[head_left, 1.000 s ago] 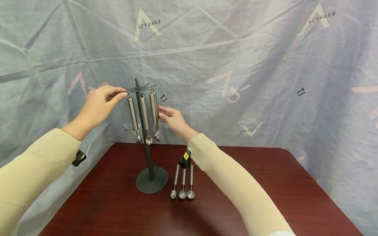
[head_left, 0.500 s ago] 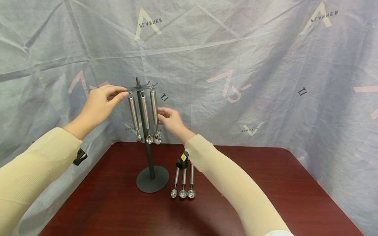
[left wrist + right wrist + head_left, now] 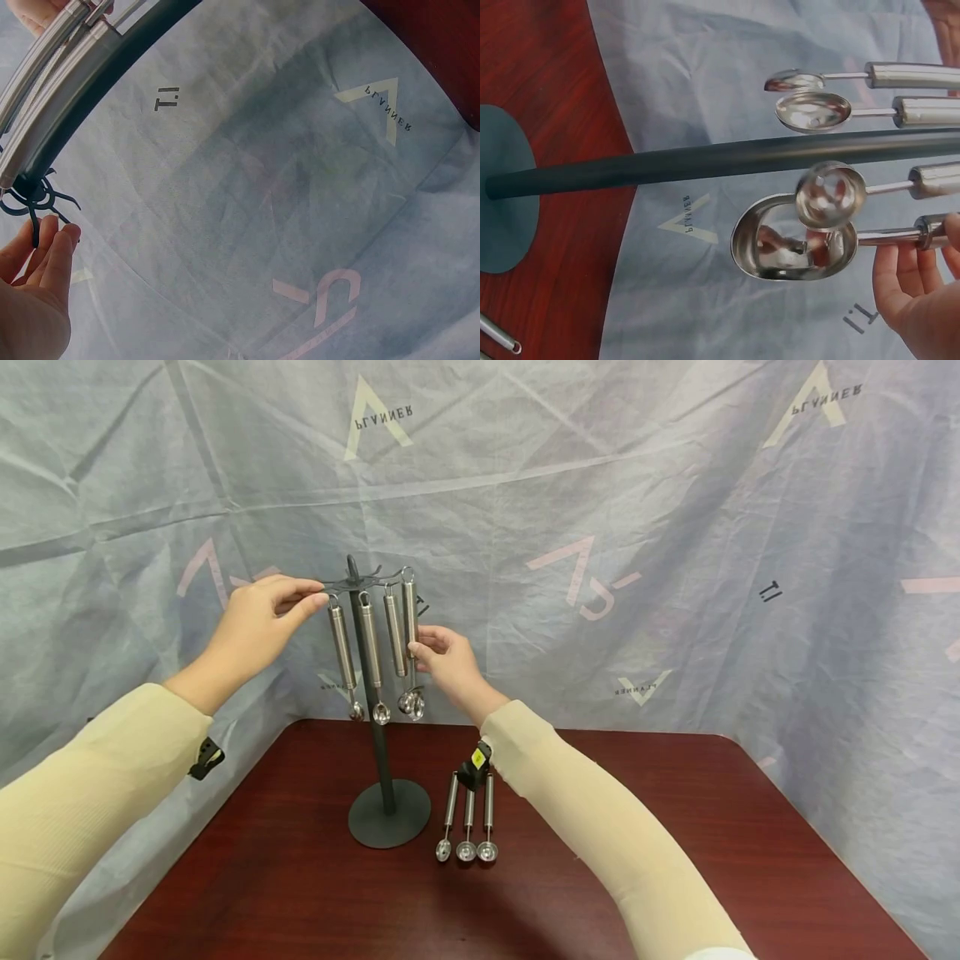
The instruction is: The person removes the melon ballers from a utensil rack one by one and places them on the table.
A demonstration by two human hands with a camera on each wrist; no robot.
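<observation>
"PLANNER" [image 3: 384,417] and "T.I" [image 3: 769,591] lettering on the grey backdrop cloth [image 3: 675,493]

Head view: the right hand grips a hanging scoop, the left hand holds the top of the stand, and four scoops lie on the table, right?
Not four: the head view shows three scoops on the table. The right hand does grip a hanging scoop, and the left hand holds the top of the stand.

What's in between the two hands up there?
Between the left hand and the right hand, the head view shows three hanging spoons, a dark pole, and a fourth spoon that the right hand grips.
</observation>
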